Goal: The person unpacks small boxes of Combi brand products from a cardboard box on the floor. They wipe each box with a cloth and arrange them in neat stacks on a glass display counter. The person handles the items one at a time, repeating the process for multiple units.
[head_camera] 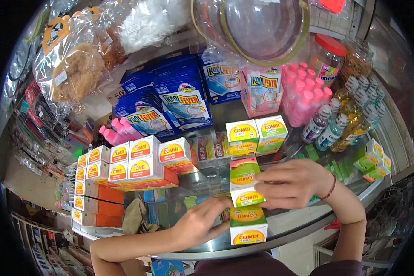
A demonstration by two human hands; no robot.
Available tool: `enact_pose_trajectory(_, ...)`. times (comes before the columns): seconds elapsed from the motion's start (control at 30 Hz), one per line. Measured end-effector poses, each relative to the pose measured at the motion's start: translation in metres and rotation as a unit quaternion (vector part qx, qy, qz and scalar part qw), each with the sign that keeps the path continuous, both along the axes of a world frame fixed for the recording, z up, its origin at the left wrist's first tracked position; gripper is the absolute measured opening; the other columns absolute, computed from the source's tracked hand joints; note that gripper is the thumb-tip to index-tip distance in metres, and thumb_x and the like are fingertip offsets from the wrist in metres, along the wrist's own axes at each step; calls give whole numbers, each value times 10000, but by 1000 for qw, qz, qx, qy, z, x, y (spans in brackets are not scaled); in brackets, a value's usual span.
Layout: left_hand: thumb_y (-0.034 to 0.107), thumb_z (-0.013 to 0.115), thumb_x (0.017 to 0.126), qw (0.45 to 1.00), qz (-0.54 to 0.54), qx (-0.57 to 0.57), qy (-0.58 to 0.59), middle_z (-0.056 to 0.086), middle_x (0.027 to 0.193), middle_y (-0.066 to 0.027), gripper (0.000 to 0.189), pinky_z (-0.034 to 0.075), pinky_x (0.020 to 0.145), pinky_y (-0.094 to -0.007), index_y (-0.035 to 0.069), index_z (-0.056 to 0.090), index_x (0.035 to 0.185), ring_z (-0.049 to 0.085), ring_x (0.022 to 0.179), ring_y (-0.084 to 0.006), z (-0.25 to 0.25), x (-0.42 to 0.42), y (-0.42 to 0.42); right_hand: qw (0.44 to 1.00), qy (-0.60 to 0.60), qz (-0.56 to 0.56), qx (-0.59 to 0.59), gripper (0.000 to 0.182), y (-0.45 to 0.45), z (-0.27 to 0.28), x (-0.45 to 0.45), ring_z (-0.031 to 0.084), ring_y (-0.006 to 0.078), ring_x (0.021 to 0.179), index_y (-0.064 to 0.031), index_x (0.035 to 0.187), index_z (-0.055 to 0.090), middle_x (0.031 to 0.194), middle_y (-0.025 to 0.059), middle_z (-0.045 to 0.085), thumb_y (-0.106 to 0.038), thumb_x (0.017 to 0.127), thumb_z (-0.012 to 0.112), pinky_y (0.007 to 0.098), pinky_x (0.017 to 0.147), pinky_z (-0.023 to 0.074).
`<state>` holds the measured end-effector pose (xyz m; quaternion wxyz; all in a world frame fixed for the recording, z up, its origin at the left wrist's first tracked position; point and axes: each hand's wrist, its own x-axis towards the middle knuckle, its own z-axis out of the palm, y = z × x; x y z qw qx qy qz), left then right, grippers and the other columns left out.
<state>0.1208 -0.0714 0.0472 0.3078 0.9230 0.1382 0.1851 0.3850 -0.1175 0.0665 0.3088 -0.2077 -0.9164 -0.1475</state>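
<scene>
Two small green, white and yellow Combi cartons stand one behind the other before me on a glass counter (207, 246). My right hand (289, 183) grips the rear carton (245, 172), its fingers over the right side and edge. At the left side of the front carton (248, 226) is my left hand (201, 220), fingertips at the seam between the two cartons and thumb beside the front one. Whether the left fingers hold it is hidden. Just beyond, a white-and-green Combi carton (242, 134) stands beside a similar carton (270, 132).
Stacked orange-and-white Combi cartons (141, 167) fill the left, near a crumpled cloth (134, 215). Blue KoolFever packs (183, 100) stand behind. Pink-capped bottles (307, 93) and mouthwash bottles (333, 131) crowd the right. More green cartons (371, 158) lie near the right edge.
</scene>
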Motion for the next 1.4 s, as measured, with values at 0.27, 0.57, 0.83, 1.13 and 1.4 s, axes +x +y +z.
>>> enact_pose_trajectory(0.27,112,716,742,994,57,-90,35,653,966,-188,439,561,731,-372,-20,508,1106,661,866,-329,-11,4,9,993,73,-86,-44,211,12,1,11,657,254,845,-37,779,594,944,98,616,-170,721,747,306,633,564)
enact_pose_trajectory(0.57,119,750,737,985,85,-144,34,657,981,-209,436,560,786,-342,-73,522,1055,673,894,-278,-7,20,16,977,113,-166,-73,217,19,-3,10,623,247,951,1,867,617,980,93,622,-89,702,724,351,782,532)
enact_pose_trajectory(0.83,135,762,743,978,122,-161,59,664,970,-204,414,556,806,-320,-86,540,1014,674,902,-235,3,33,20,978,107,-151,-91,208,17,-1,17,612,249,943,8,908,639,987,100,630,-46,707,657,376,851,479)
enact_pose_trajectory(1.13,100,798,685,974,144,-176,19,687,926,-149,400,565,747,-296,-81,590,975,669,857,-159,-2,40,22,979,95,-123,-135,490,12,6,16,575,279,1079,22,1134,587,1162,153,592,-267,750,678,421,944,433)
enact_pose_trajectory(1.4,122,792,705,974,145,-166,47,678,948,-184,403,552,804,-302,-87,562,961,675,892,-198,0,39,24,974,43,-161,-152,655,10,-1,11,509,247,1211,24,1200,555,1286,153,535,-349,691,729,430,1047,362)
